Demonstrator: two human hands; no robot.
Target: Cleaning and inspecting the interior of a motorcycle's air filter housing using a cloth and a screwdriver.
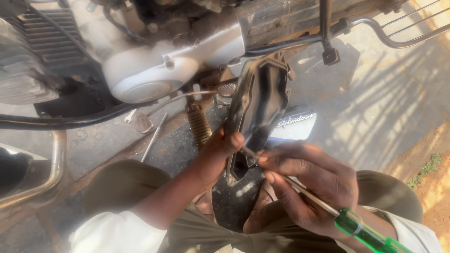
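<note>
only one labelled thing here really: a side panel badge [294, 121] on the dark blue-black panel [300, 131] lying on the ground just right of centre. it's a slanted strip of silvery-white script lettering, running slightly uphill to the right, catching the sunlight. the lower left of that panel is hidden behind the black plastic cover [258, 98] that stands upright in front of it. no packages, signs or screens anywhere else, and nothing readable on the engine casing that i can make out.
</note>
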